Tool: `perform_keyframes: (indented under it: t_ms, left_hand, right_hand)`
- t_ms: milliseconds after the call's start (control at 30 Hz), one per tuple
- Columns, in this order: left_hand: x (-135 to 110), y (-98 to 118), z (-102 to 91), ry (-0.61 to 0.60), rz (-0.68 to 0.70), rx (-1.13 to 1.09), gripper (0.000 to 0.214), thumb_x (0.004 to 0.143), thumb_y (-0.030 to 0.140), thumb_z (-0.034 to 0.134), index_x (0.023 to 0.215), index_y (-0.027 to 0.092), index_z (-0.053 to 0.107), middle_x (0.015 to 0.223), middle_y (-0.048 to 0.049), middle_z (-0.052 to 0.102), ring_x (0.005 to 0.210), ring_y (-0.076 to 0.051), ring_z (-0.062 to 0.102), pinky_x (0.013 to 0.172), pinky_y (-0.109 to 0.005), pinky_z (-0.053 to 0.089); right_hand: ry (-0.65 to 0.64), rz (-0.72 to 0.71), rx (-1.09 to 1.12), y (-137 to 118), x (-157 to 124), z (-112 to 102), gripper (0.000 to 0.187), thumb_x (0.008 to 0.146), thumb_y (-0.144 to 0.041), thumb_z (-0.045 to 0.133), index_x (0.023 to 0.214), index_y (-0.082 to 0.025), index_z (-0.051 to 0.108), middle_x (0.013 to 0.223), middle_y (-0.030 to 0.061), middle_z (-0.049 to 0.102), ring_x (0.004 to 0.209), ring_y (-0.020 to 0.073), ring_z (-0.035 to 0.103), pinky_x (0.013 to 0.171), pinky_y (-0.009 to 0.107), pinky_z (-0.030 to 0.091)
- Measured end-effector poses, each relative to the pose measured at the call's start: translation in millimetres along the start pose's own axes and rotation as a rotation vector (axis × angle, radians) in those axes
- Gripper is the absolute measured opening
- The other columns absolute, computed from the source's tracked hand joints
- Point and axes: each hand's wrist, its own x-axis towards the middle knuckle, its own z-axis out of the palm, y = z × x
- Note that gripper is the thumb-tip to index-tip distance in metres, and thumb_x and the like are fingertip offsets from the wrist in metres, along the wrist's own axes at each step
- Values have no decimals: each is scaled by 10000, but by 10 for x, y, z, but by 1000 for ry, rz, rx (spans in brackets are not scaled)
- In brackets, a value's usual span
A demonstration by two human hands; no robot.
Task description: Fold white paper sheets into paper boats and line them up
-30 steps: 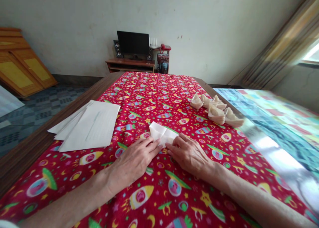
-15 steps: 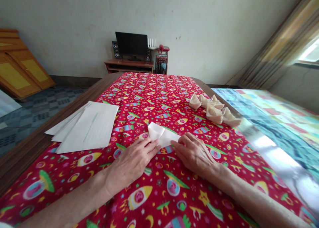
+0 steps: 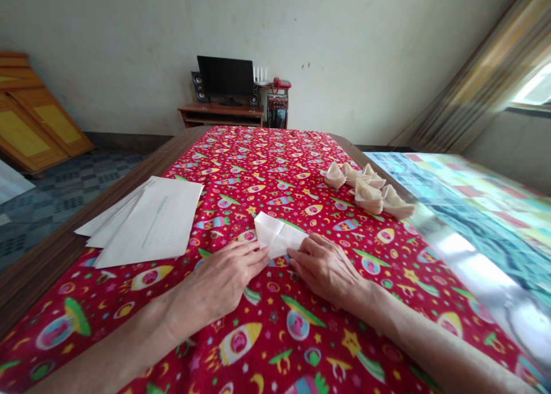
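Paper partly folded
Left hand and right hand hold its edges; folded pieces look done, sheets lie unfolded.

pale wall, few small dark marks. grey-blue checked floor. left: wooden cabinet, yellow panels. against wall: black monitor on brown stand. right: long curtain, bright window.

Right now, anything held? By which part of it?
A folded white paper: left hand at its near-left edge, right hand at its right end. Whether pinched or only pressed down, can't tell.
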Motion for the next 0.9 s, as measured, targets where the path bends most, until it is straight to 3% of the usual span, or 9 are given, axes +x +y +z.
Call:
perform_keyframes:
  t_ms: [200,500,600,767,900]
  left_hand:
    - [-14,31,-55,-25,5,1,504,799,21,362,1260,123,538,1322,-72,545,1259,-178,453,1088,-355,331]
    - [13,39,43,-55,-32,27,629,795,6,370,1401,176,351,1442,-35,403,1312,-191,348,1106,-376,279]
    - [37,11,12,-70,-25,-3,652,801,30,404,1419,214,313,1449,-24,390,1280,-206,359,1092,-411,288]
    - [78,-37,-40,-46,-59,-83,494,907,181,436,1392,248,366,1426,-21,424,1207,-218,410,1013,-408,381]
    - [192,-173,90,104,-67,-192,375,961,260,383,1315,192,483,1267,-53,586,1094,-197,514,955,-380,430]
  right_hand:
    - [-1,-7,-3,-24,15,24,269,940,-258,428,817,-171,651,703,39,556,691,150,472,612,272,335]
    - [-133,-13,-79,-74,50,-35,260,961,-251,373,1057,-214,610,742,33,561,690,149,473,605,272,319]
    - [-126,3,-70,-69,57,-30,268,962,-269,368,1052,-214,615,751,33,571,708,152,483,624,272,324]
    - [-64,17,-48,-40,34,24,268,955,-270,394,922,-187,647,697,22,584,668,141,498,629,274,319]
    - [-5,28,-50,2,34,56,295,948,-295,428,802,-175,656,630,14,591,611,129,504,592,273,298]
